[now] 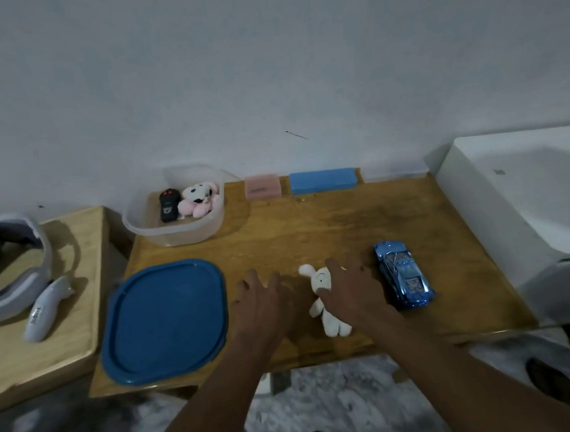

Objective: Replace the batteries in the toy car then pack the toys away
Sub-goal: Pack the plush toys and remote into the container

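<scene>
A shiny blue toy car (404, 274) sits on the wooden table (328, 222) at the right. A white plush rabbit (324, 301) lies just left of it. My right hand (348, 285) rests over the rabbit with fingers spread, thumb on its body, fingertips close to the car. My left hand (261, 299) lies flat on the table left of the rabbit, fingers apart and holding nothing. A clear plastic tub (174, 207) at the back left holds a black remote (168, 204) and a pink and white plush dog (198, 198). Its blue lid (164, 320) lies flat in front.
A pink box (262, 187), a blue box (323, 180) and a clear box (394, 173) line the table's back edge by the wall. A white appliance (528, 203) stands at the right. A lower wooden table (41, 337) at the left carries a headset (11, 264) and a white controller (47, 309).
</scene>
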`<state>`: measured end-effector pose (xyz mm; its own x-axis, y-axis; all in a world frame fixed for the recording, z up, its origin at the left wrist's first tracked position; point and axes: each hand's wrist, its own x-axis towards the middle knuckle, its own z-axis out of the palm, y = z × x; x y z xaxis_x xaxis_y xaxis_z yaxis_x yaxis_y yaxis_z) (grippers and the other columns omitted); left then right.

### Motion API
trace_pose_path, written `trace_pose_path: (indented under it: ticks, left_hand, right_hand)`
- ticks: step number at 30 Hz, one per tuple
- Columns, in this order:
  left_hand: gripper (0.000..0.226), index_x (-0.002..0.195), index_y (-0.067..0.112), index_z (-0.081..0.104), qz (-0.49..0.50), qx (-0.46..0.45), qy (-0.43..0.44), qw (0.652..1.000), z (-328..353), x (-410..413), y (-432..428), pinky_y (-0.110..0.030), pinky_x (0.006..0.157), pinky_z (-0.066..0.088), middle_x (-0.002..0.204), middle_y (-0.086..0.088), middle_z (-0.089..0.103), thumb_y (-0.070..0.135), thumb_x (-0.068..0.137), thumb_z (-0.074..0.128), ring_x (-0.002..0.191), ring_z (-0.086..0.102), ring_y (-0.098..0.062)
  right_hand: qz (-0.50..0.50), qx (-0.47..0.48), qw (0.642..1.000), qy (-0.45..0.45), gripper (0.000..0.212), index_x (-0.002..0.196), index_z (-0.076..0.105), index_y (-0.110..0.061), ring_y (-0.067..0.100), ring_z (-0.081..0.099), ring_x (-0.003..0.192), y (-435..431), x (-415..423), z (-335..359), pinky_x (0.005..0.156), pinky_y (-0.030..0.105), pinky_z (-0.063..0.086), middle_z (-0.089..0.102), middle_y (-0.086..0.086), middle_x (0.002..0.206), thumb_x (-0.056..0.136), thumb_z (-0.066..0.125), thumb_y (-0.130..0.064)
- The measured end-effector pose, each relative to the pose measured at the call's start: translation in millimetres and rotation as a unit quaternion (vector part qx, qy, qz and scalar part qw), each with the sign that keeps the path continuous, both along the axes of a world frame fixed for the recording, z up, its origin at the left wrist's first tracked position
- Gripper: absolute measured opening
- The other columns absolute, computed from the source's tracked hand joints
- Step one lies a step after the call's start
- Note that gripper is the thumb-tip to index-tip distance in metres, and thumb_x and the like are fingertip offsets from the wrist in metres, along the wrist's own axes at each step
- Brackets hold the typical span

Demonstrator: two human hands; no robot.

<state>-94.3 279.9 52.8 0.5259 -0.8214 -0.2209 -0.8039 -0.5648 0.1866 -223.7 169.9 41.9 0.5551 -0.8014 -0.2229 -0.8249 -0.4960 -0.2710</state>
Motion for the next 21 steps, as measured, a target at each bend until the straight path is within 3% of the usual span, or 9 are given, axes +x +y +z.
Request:
trace_pose_path:
  ticks: [6, 11, 17, 21]
  left_hand:
    - [0.057, 0.147, 0.023, 0.028, -0.013, 0.034, -0.018, 0.999, -14, -4, 8, -0.045, 0.106, 0.027, 0.149, -0.020, 0.029, 0.037, 0.095, 0.046, 0.131, 0.029, -0.034]
    - [0.060, 0.146, 0.025, 0.032, 0.006, 0.032, 0.025, 0.999, -13, -1, 6, -0.042, 0.102, 0.034, 0.148, -0.018, 0.033, 0.031, 0.091, 0.055, 0.128, 0.036, -0.032]
    - [0.077, 0.146, 0.023, 0.032, -0.004, 0.067, 0.079, 0.995, -12, 4, 1, -0.040, 0.100, 0.040, 0.139, -0.017, 0.037, 0.027, 0.080, 0.073, 0.122, 0.040, -0.033]
    - [0.068, 0.145, 0.024, 0.034, 0.008, 0.040, 0.088, 0.995, -17, 6, 3, -0.038, 0.098, 0.043, 0.138, -0.019, 0.036, 0.024, 0.085, 0.066, 0.120, 0.045, -0.033]
  right_hand:
    - [-0.026, 0.059, 0.998, 0.010, 0.071, 0.145, 0.016, -0.034, 0.034, 0.042, 0.124, 2, -7, -20, 0.091, 0.043, 0.047, 0.024, 0.019, 0.145, 0.087, 0.054, -0.053]
    - [-0.031, 0.087, 0.995, 0.036, 0.075, 0.149, 0.012, -0.035, 0.032, 0.038, 0.123, -1, 3, -20, 0.097, 0.041, 0.043, 0.022, 0.023, 0.144, 0.089, 0.055, -0.045]
    - [-0.029, 0.089, 0.995, 0.015, 0.079, 0.151, 0.011, -0.026, 0.031, 0.036, 0.130, -2, 4, -24, 0.103, 0.038, 0.034, 0.040, 0.014, 0.146, 0.089, 0.056, -0.043]
    - [-0.033, 0.073, 0.996, 0.032, 0.079, 0.150, 0.014, -0.026, 0.031, 0.038, 0.128, -1, 8, -23, 0.100, 0.038, 0.038, 0.041, 0.016, 0.145, 0.088, 0.056, -0.048]
